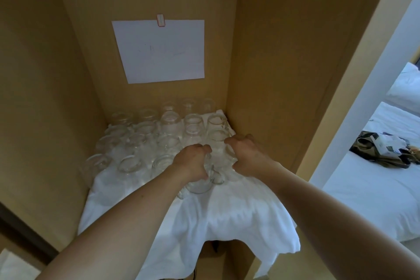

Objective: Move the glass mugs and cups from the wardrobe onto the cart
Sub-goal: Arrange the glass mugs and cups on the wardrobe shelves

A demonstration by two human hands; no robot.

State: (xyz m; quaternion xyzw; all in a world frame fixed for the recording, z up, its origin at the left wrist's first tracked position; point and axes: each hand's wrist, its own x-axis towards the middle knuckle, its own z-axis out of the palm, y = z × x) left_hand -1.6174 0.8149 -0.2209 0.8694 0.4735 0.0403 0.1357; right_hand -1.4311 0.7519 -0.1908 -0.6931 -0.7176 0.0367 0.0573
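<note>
Head cam is looking down into a tan wooden wardrobe (284, 57), and both arms are reaching in over a shelf covered with a white cloth (227, 216) that droops off the front edge. Packed across the back and middle of that cloth is a whole crowd of clear glass mugs and cups (145, 143), standing mouth-up in rough rows right up to the rear wall, most of them touching or just beside each other. Left hand (193, 162) has its fingers curled down around one glass mug (200, 183) at the front of the bunch, so it's gripping that one, thumb on the near side. Right hand (246, 154) is just beside it, fingers bent like a claw over the glasses near the right wall; honestly the glass is so see-through and blurry there that I can't tell if it's actually holding anything or just hovering with curled fingers. Both hands are close together, nearly touching. On the back wall above the glasses there's a white sheet of paper (159, 49) hung from a little red-edged clip (160, 20), with faint scribbles too light to read. Off to the right, past the wardrobe's side panel, you can see a bed (372, 202) with white sheets and a heap of dark and tan stuff (384, 152) lying on it, well apart from the shelf
</note>
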